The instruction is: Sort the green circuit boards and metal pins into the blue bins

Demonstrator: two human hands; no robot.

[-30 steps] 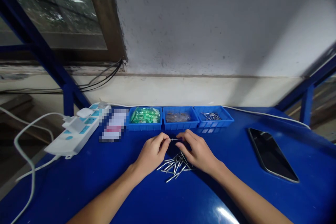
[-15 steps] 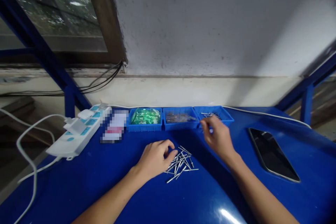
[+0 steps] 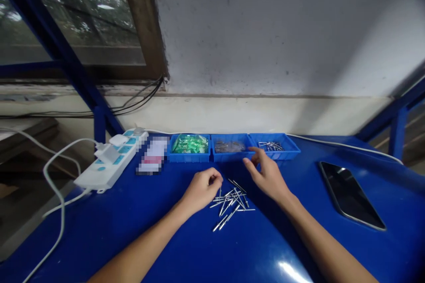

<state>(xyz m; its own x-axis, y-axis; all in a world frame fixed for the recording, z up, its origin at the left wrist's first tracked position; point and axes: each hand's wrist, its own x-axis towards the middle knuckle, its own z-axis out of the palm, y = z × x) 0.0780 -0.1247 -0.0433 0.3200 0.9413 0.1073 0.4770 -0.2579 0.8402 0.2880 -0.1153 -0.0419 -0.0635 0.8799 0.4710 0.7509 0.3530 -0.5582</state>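
Observation:
A loose heap of silver blind rivets (image 3: 232,201) lies on the blue tabletop. At the heap's left edge my left hand (image 3: 203,188) is closed, thumb and fingertips pinched together. A thin rivet seems to hang down from that pinch. My right hand (image 3: 268,174) is over the table in front of the bins, thumb and index finger apart, with nothing seen in it. Its index finger overlaps the front of the middle blue bin (image 3: 229,156). More rivets (image 3: 272,146) lie in the right blue bin (image 3: 288,154).
The left blue bin (image 3: 190,158) holds green packets (image 3: 191,143); clear plastic bags fill the middle one. A white power strip (image 3: 111,163) with plugs and cables stands at the left. On the right lies a black phone (image 3: 352,196). A blurred card (image 3: 153,157) sits beside the bins.
My right hand has come back from the right bin, and its fingers have spread apart. My left hand has risen slightly off the heap, its fingertips now pinched. The view has shifted slightly.

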